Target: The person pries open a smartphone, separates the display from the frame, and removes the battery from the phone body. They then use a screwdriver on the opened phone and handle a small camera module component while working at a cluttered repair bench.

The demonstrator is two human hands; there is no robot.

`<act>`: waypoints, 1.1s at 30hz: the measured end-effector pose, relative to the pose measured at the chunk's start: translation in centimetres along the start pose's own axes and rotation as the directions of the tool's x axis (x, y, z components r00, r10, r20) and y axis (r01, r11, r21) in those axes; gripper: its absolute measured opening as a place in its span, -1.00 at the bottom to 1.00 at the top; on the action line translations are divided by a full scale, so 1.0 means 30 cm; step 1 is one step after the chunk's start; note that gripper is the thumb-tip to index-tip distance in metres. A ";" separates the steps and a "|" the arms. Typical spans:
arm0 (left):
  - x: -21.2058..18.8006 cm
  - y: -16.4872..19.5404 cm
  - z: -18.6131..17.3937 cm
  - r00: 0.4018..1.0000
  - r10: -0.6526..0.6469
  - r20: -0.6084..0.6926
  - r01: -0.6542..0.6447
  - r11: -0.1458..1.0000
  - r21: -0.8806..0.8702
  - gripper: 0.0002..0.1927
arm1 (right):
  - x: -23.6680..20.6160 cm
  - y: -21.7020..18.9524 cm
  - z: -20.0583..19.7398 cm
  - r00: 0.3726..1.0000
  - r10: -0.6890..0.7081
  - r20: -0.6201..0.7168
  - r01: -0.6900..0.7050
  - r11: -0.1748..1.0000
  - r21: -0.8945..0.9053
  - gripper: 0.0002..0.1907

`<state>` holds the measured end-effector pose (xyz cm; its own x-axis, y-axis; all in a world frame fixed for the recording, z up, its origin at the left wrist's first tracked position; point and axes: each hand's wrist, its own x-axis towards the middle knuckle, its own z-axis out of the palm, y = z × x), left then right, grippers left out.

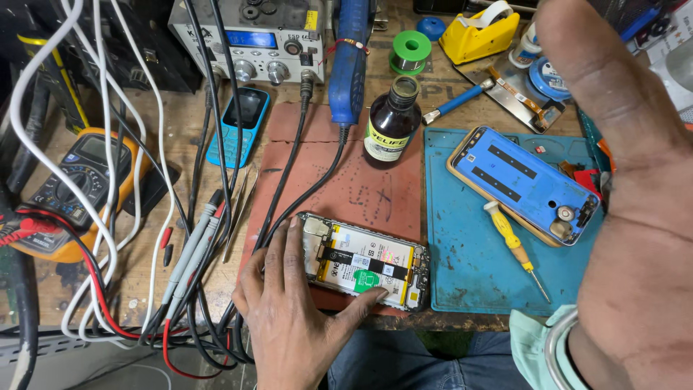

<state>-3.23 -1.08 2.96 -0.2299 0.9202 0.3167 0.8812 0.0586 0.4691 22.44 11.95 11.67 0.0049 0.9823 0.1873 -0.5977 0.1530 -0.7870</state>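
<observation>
An opened phone (364,261) lies back-side up on a red-brown mat (346,180), its battery and boards exposed. My left hand (296,310) rests on the phone's left end, fingers spread over the edge and thumb pressing the lower side near the green sticker. My right hand (621,188) is raised close to the camera at the right, fingers apart, holding nothing and blocking part of the bench. A bracelet circles its wrist.
A blue phone back cover (523,184) and yellow screwdriver (514,244) lie on a blue mat (469,267). A dark bottle (392,123), blue feature phone (240,124), multimeter (79,188), tweezers (238,209), solder spool (411,52), tape dispenser (480,32), power supply (249,40) and tangled cables (188,238) crowd the bench.
</observation>
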 end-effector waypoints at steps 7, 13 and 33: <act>-0.005 -0.003 0.006 1.000 0.000 -0.001 0.000 1.000 -0.009 0.23 | 0.009 -0.004 -0.008 1.000 0.003 -0.002 -0.003 1.000 0.024 -0.55; -0.003 -0.010 0.005 1.000 -0.014 0.027 0.013 1.000 0.016 0.22 | 0.017 -0.009 -0.013 1.000 0.005 0.002 -0.005 0.999 0.043 -0.55; 0.003 0.015 -0.026 1.000 0.005 -0.016 -0.005 1.000 -0.012 0.20 | -0.006 -0.028 -0.114 1.000 0.024 -0.003 -0.023 0.987 0.158 -0.54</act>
<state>-3.17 -1.26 3.84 -0.2326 0.9140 0.3324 0.8774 0.0497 0.4772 25.70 12.03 10.28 -0.0070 0.9860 0.1669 -0.7168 0.1114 -0.6884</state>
